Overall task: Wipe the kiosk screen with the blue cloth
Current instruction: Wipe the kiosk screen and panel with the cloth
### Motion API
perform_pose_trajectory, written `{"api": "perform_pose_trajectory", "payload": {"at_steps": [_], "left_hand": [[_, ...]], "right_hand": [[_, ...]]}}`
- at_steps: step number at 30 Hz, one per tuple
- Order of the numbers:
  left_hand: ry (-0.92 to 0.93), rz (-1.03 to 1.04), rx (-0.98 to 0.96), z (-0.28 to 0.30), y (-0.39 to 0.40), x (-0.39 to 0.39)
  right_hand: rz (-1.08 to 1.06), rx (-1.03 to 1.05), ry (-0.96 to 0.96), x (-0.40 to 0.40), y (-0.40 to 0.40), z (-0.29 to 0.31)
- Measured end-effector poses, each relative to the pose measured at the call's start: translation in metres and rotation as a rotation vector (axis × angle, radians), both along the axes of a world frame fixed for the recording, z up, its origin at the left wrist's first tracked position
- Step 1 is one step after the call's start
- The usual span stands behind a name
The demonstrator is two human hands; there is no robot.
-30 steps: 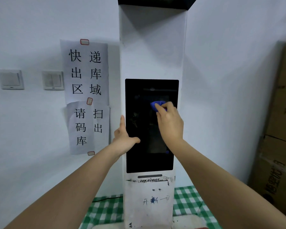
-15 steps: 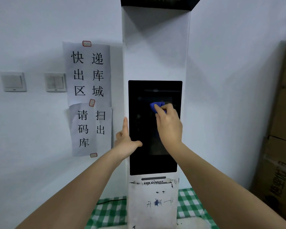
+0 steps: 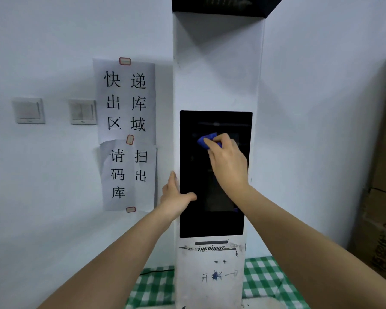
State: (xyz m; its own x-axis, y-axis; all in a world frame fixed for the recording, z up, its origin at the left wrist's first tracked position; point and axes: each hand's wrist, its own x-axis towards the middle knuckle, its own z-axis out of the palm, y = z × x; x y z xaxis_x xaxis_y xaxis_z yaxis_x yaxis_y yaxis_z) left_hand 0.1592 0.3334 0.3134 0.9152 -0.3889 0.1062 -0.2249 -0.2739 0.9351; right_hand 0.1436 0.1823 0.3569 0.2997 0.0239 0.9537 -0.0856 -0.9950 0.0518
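Observation:
A tall white kiosk [image 3: 216,70] stands against the wall, with a dark upright screen [image 3: 194,219] in its front. My right hand [image 3: 228,162] grips a small bunched blue cloth [image 3: 206,139] and presses it on the upper middle of the screen. My left hand [image 3: 175,196] rests on the kiosk's left edge, fingers straight up along the side and thumb lying across the screen's left margin.
Two paper signs [image 3: 126,134] with Chinese characters hang on the wall left of the kiosk, and two wall switches [image 3: 55,110] sit further left. Cardboard boxes [image 3: 383,186] are stacked at the right. A green checked cloth [image 3: 263,279] lies under the kiosk's base.
My right hand has slid the blue cloth slightly leftward on the upper screen. My left hand has stayed braced on the kiosk's left edge.

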Motion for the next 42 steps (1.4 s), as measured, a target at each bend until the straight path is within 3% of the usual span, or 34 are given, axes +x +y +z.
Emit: {"api": "perform_pose_trajectory", "payload": {"at_steps": [9,11,15,24,26,30,38,40,42], "left_hand": [[0.020,-0.047,0.014,0.001,0.003,0.002],[0.014,-0.046,0.032,0.001,0.003,0.000],[0.018,-0.055,0.062,0.002,0.004,-0.001],[0.011,-0.033,0.053,0.000,0.003,-0.002],[0.006,-0.037,0.047,-0.001,0.002,-0.002],[0.020,-0.049,0.048,-0.001,0.003,-0.001],[0.013,-0.041,0.025,-0.005,0.002,0.007],[0.020,-0.047,0.026,-0.007,0.003,0.008],[0.034,-0.054,0.018,-0.007,0.005,0.008]], "right_hand": [[0.033,-0.387,0.205,0.001,0.003,-0.036],[0.032,-0.290,0.156,0.001,0.006,-0.024],[0.053,0.100,-0.033,0.007,0.018,0.001],[0.045,-0.390,0.245,0.007,0.015,-0.035],[0.040,-0.336,0.196,0.005,0.015,-0.022],[0.000,0.001,0.042,0.011,0.026,0.000],[0.079,-0.343,0.295,0.007,0.027,-0.040],[0.071,-0.386,0.287,0.004,0.026,-0.032],[0.050,-0.301,0.197,0.005,0.027,-0.020]]}}
